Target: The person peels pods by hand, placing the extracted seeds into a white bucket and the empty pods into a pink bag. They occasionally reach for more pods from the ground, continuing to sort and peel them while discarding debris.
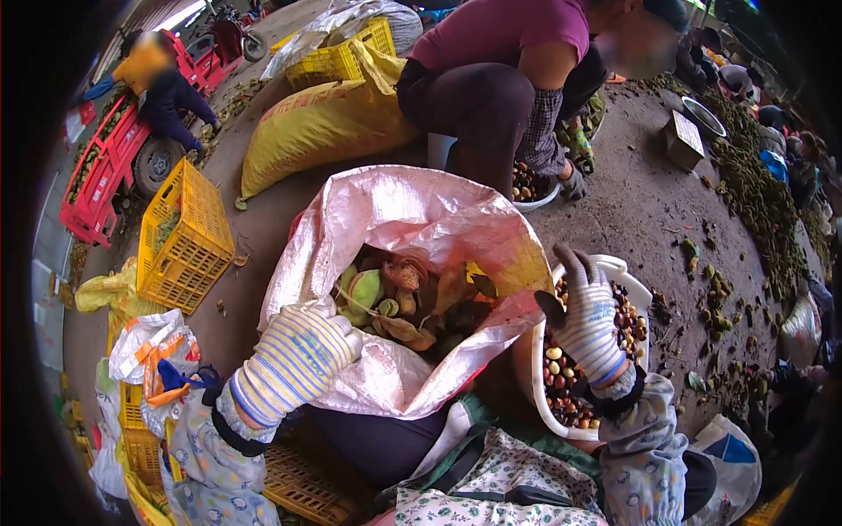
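My left hand (303,355), in a striped knit glove, is at the near left rim of a pink-white woven sack (399,188). Its fingers are curled in, and whatever they hold is hidden. Inside the sack, green husked fruits (361,289) lie among brown, wrinkled husks (403,331). To the right, my right hand (589,320) is raised over a white basin (537,373), its dark-coated thumb and fingers apart. I see nothing in its grasp. Round brown and cream nuts (561,373) fill much of the basin, partly hidden by my hand.
Across from me crouches a person (517,74) with a gloved hand at another nut basin (533,207). A full yellow sack (324,131) and yellow crate (184,241) stand left, with a red cart (105,175) behind. Husks (745,193) cover ground at right.
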Demonstrator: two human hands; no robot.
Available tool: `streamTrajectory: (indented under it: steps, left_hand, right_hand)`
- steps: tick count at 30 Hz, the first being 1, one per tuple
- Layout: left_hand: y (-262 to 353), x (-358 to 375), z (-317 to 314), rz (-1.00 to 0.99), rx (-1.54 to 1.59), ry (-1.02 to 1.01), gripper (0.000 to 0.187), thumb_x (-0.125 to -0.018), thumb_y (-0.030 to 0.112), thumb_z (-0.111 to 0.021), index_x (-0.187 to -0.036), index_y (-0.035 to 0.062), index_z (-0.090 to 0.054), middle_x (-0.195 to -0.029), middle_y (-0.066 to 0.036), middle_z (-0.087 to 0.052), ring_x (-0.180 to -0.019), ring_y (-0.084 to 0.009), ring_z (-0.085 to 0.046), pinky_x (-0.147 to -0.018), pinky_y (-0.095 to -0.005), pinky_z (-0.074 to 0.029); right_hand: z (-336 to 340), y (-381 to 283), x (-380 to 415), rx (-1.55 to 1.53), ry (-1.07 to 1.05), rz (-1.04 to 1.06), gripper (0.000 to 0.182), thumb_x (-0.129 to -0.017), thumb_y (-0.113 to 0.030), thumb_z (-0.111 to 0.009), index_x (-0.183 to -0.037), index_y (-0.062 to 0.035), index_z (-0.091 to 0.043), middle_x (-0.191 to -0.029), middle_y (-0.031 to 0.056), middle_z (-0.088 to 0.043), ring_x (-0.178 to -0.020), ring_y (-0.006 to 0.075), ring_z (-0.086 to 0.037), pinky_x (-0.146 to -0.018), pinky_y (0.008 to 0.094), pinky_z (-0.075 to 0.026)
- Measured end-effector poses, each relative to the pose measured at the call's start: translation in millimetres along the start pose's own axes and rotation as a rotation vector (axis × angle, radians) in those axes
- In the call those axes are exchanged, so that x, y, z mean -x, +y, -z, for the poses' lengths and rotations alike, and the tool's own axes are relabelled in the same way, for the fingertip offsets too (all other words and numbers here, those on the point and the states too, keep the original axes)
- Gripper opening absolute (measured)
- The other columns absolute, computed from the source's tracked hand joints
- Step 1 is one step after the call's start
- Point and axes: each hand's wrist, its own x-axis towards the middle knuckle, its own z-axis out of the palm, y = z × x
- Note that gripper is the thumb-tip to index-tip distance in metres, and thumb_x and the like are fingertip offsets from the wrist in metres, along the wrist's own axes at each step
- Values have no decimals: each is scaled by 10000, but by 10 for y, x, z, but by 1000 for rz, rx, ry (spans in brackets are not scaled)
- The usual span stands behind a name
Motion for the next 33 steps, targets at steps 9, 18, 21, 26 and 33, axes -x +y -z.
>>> streamTrajectory:
  steps: [9,18,21,26,33]
  left_hand:
    - [-19,-82,-249,-66,16,22,103,-726,223,-545,-739,124,-573,-673,-58,-525,-657,-212,-562,-591,-361,-458]
    - [59,-266,-233,-75,-2,-121,108,-714,240,-567,-768,147,-581,-754,-38,-595,-710,-236,-583,-589,-376,-465]
    - [45,-303,-222,-91,50,-105,103,-709,248,-585,-762,160,-599,-726,-37,-587,-700,-234,-584,-584,-377,-462]
    - [-124,-420,-195,-11,173,-95,90,-736,234,-576,-777,183,-638,-716,-56,-565,-725,-243,-591,-626,-375,-469]
    - [-1529,-258,-961,483,241,-77,193,-717,204,-663,-814,38,-670,-841,-172,-647,-847,-343,-613,-785,-401,-475]
  right_hand:
    - [-240,-479,551,-580,-953,120,304,-904,-340,-498,-999,-75,-613,-850,190,-616,-810,379,-593,-690,448,-475]
    - [-469,-340,811,-587,-938,-37,203,-859,-240,-586,-939,-54,-576,-715,191,-602,-688,376,-603,-574,439,-464]
    - [-590,-304,829,-591,-931,53,228,-813,-229,-643,-952,-61,-576,-700,170,-608,-662,352,-613,-564,421,-474]
    - [-578,-367,732,-562,-902,9,205,-829,-193,-605,-981,-61,-569,-739,169,-604,-686,348,-612,-578,427,-474]
    - [211,-159,458,-468,-177,-39,346,-831,-147,-617,-1152,-41,-549,-1042,168,-599,-965,353,-569,-815,402,-466]
